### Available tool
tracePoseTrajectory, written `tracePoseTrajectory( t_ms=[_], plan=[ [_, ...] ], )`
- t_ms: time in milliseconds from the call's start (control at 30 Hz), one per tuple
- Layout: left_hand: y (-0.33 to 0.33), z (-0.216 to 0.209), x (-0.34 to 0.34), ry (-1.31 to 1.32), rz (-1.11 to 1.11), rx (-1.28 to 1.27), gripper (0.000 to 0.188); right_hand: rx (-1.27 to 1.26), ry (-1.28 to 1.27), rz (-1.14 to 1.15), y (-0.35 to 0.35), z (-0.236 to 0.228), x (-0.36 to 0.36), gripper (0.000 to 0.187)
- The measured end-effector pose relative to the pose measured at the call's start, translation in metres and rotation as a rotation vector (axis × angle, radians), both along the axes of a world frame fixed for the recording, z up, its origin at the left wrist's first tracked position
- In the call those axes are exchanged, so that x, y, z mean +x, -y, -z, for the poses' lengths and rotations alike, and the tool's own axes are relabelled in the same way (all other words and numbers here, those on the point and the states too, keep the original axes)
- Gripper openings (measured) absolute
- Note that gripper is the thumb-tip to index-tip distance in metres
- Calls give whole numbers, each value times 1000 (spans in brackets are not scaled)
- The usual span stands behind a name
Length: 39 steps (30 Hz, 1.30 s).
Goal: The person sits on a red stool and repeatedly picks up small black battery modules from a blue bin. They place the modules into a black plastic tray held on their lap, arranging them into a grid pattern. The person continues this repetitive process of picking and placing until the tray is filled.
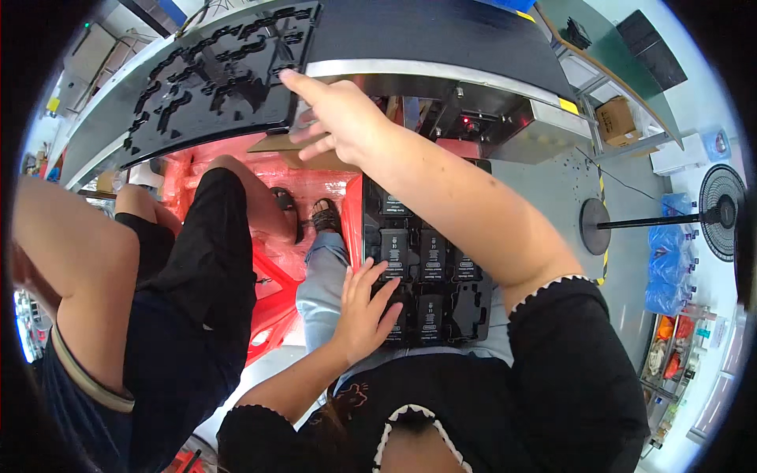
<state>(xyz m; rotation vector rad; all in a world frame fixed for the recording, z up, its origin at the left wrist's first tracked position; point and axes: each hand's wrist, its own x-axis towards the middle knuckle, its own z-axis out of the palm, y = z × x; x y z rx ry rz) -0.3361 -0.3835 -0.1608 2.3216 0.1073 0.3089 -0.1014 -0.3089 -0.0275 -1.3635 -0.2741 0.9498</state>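
A black moulded tray (465,315) rests on my lap, with several flat black battery packs (431,254) with white print in its pockets. My left hand (367,311) lies over the tray's left side with fingers spread, its fingertips on or just above a battery. My right arm stretches across to the workbench. There my right hand (343,118) is open at the right edge of a second black moulded tray (221,118), one finger over its rim and the others apart below. Whether it touches that tray I cannot tell. My right forearm hides part of the lap tray.
The second tray overhangs the near edge of a dark conveyor belt (426,35). A co-worker's leg (225,213) and arm (87,276) are close on my left. Red plastic wrap (268,307) covers the floor there. A standing fan (714,213) and cardboard box (617,121) are at right.
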Motion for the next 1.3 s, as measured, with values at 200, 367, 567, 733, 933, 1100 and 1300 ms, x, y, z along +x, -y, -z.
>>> tracePoseTrajectory(
  t_ms=[200,367,567,733,933,1100,1300],
  plan=[
    [-37,-4,25,231,-427,-249,50,389,-296,79,46,24,-36,14],
    [-65,-84,46,424,-496,-1464,48,261,-163,-373,158,47,-73,23],
    [-67,-89,28,289,-469,-1438,41,-96,289,-357,282,57,-69,39],
    [-47,-69,-28,297,-376,-1585,54,-55,-57,7,363,94,-80,39],
    [-42,16,-95,-51,-470,-1397,50,61,-93,169,379,113,-94,41],
    [-30,20,-104,-237,-421,-1369,47,164,144,201,330,89,-85,38],
    [-49,61,-85,-289,-456,-935,49,179,326,232,265,44,-80,49]
  ],
)
